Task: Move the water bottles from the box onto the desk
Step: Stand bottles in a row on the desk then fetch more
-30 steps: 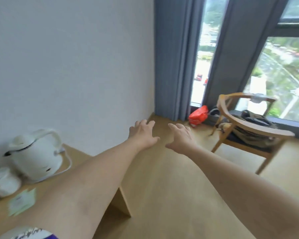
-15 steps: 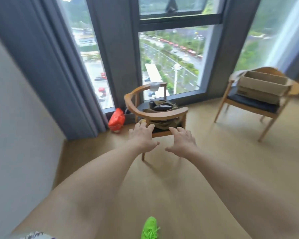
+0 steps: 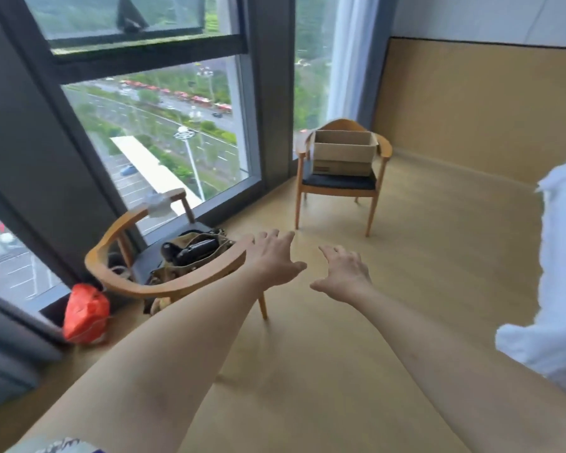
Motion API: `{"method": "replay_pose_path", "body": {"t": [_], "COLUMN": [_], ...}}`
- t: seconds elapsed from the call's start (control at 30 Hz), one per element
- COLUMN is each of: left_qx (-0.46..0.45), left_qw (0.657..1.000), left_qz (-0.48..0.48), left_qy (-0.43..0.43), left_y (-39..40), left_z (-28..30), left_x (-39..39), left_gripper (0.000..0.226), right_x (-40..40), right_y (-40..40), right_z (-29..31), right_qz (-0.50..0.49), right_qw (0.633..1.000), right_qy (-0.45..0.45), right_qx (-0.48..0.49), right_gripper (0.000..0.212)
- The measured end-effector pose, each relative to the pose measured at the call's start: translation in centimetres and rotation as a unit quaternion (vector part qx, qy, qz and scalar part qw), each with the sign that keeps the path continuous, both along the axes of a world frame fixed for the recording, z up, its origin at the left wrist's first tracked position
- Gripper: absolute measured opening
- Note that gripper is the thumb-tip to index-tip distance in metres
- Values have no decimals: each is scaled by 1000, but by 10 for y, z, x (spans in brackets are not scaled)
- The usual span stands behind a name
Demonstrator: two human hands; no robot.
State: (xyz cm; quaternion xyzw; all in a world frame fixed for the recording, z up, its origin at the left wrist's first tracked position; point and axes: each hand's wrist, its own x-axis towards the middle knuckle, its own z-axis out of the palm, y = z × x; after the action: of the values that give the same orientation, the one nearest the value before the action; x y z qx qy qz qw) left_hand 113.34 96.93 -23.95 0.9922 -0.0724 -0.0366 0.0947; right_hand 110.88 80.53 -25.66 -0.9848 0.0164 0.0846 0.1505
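An open cardboard box (image 3: 343,153) sits on the dark seat of a wooden chair (image 3: 340,183) by the far window corner. Its inside is hidden from here, so no water bottles show. Both my arms stretch out in front of me over the wooden floor. My left hand (image 3: 273,259) and my right hand (image 3: 342,273) are empty with fingers spread, side by side, well short of the box. The desk is out of view.
A second wooden chair (image 3: 164,282) at the left holds a tan bag with dark items (image 3: 193,253). A red bag (image 3: 85,313) lies on the floor by the window. White fabric (image 3: 559,273) hangs at the right edge. Floor lies between me and the box.
My view has swung right, from the desk with the kettle past the window to the chair with the box. Both hands stay outstretched and empty.
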Motion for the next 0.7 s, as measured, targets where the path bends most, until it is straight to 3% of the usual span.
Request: {"method": "replay_pose_path", "body": {"t": [0.4, 0.7], "left_qx": [6, 45], "left_qw": [997, 997], "left_qz": [-75, -50], "left_qy": [13, -33], "left_y": [-84, -144], "left_z": [-59, -29], "left_x": [211, 404], "left_gripper": [80, 69], "right_x": [170, 361], "right_y": [-92, -161], "right_z": [-37, -1], "right_qz": [-73, -51], "right_qw": [997, 998], "right_qy": [26, -25], "right_qx": [15, 31], "right_gripper": [90, 86]}}
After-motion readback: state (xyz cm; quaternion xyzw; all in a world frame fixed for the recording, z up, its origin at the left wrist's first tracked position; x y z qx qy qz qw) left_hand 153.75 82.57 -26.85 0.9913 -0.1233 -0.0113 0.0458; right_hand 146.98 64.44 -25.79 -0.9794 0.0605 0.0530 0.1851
